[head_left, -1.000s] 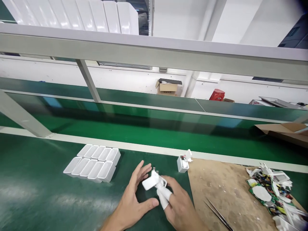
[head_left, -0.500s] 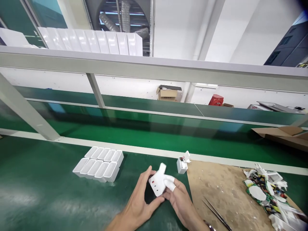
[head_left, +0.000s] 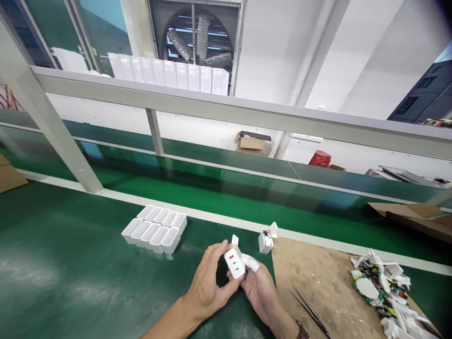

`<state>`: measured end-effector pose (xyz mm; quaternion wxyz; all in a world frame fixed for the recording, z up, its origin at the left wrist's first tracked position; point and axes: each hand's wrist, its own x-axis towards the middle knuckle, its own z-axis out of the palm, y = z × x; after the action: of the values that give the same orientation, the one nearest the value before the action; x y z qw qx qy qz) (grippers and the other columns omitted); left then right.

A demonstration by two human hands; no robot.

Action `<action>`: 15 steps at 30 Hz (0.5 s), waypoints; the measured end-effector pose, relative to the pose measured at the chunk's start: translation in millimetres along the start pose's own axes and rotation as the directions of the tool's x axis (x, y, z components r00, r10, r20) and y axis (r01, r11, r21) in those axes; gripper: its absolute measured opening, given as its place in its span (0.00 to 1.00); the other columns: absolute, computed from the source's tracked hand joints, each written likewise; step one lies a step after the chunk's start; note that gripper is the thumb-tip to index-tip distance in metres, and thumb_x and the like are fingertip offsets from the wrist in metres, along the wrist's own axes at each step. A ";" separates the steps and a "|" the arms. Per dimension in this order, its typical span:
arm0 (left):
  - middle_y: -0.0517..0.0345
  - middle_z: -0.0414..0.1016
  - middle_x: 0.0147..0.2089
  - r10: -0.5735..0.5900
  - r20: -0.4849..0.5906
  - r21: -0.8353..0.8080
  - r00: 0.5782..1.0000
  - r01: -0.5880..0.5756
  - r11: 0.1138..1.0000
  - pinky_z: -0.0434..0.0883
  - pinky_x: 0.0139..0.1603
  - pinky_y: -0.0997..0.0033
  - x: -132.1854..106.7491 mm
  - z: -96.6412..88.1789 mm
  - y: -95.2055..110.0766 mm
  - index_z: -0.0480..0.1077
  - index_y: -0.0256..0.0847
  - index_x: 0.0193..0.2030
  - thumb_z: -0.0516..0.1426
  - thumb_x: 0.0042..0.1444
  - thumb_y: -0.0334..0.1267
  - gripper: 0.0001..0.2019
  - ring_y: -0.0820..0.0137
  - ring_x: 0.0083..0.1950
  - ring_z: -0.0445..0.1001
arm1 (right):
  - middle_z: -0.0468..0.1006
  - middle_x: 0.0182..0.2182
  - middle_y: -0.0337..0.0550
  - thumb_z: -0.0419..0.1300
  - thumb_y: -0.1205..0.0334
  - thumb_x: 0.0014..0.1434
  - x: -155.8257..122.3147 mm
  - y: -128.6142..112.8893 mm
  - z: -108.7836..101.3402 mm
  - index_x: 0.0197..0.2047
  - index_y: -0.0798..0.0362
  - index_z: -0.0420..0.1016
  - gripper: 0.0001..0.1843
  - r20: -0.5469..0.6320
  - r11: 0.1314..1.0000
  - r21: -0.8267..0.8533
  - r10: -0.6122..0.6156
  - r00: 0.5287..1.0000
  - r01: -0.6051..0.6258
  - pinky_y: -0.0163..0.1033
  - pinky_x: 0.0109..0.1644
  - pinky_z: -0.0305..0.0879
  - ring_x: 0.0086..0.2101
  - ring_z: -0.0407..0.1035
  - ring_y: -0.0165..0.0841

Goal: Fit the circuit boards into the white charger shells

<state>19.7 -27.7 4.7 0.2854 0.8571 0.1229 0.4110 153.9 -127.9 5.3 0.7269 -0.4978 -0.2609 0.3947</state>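
Observation:
A white USB charger (head_left: 234, 263) is between my two hands, its port face with one red port and two dark slots turned toward me. My left hand (head_left: 211, 278) grips it from the left, fingers at its upper edge and thumb below. On its right side, my right hand (head_left: 259, 282) holds it with fingers in white finger cots. A white flap-like piece (head_left: 235, 240) sticks up at the charger's top. Just beyond, an opened white charger housing (head_left: 265, 241) with parts inside stands on the green table. To the left are several empty white cases (head_left: 155, 230) in two rows.
A brown board (head_left: 310, 273) lies at right, bearing tweezers (head_left: 310, 311) and a heap of circuit boards and white plastic parts (head_left: 381, 287). Behind runs a green conveyor belt (head_left: 212, 193) below a metal frame. A cardboard box (head_left: 416, 216) sits at far right.
The charger has been turned so its port face points more toward me, and my left fingers now close against its top edge. The camera view has shifted and tilted.

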 end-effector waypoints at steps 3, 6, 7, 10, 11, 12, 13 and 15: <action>0.43 0.71 0.59 -0.150 0.059 0.050 0.987 0.147 0.988 0.72 0.61 0.43 7.0 0.3 -2.0 0.53 0.46 0.73 0.61 0.62 0.32 0.35 0.50 0.61 0.70 | 0.84 0.44 0.51 0.70 0.44 0.60 0.3 -0.4 -5.0 0.49 0.54 0.83 0.23 0.004 0.961 -0.215 -0.179 0.984 0.175 0.50 0.49 0.80 0.41 0.81 0.43; 0.49 0.72 0.51 -0.345 0.163 -0.044 0.924 0.356 0.933 0.73 0.58 0.47 25.0 7.8 -9.6 0.64 0.44 0.66 0.61 0.57 0.33 0.28 0.54 0.54 0.73 | 0.82 0.51 0.51 0.64 0.46 0.65 5.2 -6.7 -25.9 0.53 0.51 0.81 0.21 -0.064 0.822 -0.480 -0.381 0.922 0.306 0.47 0.54 0.79 0.46 0.80 0.42; 0.51 0.73 0.49 -0.378 0.190 -0.076 0.906 0.397 0.915 0.74 0.57 0.49 32.5 12.8 -13.7 0.66 0.44 0.64 0.62 0.56 0.33 0.28 0.57 0.50 0.73 | 0.81 0.53 0.52 0.61 0.47 0.68 8.7 -9.5 -37.3 0.56 0.51 0.79 0.21 -0.128 0.787 -0.539 -0.428 0.895 0.300 0.48 0.58 0.77 0.50 0.79 0.42; 0.53 0.75 0.46 -0.398 0.226 -0.113 0.889 0.429 0.896 0.77 0.50 0.55 56.5 35.3 -28.4 0.67 0.43 0.64 0.64 0.50 0.33 0.32 0.62 0.43 0.75 | 0.76 0.60 0.56 0.56 0.51 0.71 23.6 -14.1 -77.7 0.69 0.52 0.66 0.27 -0.320 0.735 -0.633 -0.535 0.782 0.243 0.52 0.63 0.73 0.58 0.74 0.43; 0.53 0.76 0.46 -0.397 0.239 -0.122 0.886 0.433 0.893 0.77 0.50 0.56 64.2 44.7 -32.9 0.67 0.42 0.65 0.64 0.48 0.32 0.34 0.62 0.41 0.75 | 0.76 0.60 0.57 0.55 0.53 0.70 29.2 -12.6 -89.7 0.71 0.53 0.62 0.29 -0.349 0.731 -0.643 -0.545 0.762 0.228 0.52 0.62 0.74 0.58 0.74 0.43; 0.52 0.78 0.48 -0.394 0.257 -0.130 0.882 0.436 0.891 0.77 0.49 0.57 71.2 54.5 -36.6 0.66 0.41 0.65 0.65 0.47 0.32 0.36 0.63 0.40 0.75 | 0.78 0.57 0.57 0.55 0.55 0.69 34.6 -9.3 -99.4 0.71 0.54 0.60 0.30 -0.356 0.731 -0.646 -0.544 0.760 0.220 0.52 0.59 0.76 0.56 0.76 0.43; 0.51 0.79 0.49 -0.387 0.277 -0.139 0.879 0.435 0.890 0.78 0.49 0.58 77.3 64.1 -39.1 0.66 0.41 0.66 0.65 0.46 0.31 0.37 0.64 0.40 0.75 | 0.81 0.53 0.55 0.55 0.57 0.68 39.8 -4.4 -106.2 0.70 0.54 0.61 0.30 -0.343 0.733 -0.642 -0.535 0.772 0.223 0.52 0.56 0.79 0.52 0.79 0.44; 0.47 0.79 0.54 -0.368 0.316 -0.150 0.874 0.429 0.891 0.79 0.49 0.58 85.5 79.8 -40.3 0.64 0.41 0.68 0.65 0.46 0.30 0.39 0.65 0.40 0.76 | 0.85 0.45 0.52 0.56 0.59 0.64 48.1 8.9 -111.3 0.65 0.55 0.67 0.27 -0.287 0.742 -0.621 -0.515 0.808 0.252 0.51 0.48 0.82 0.45 0.83 0.44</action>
<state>136.5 11.9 -4.8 0.4698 0.8262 0.2109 0.2286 263.6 -143.8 -44.7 0.6565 -0.6956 -0.2916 0.0151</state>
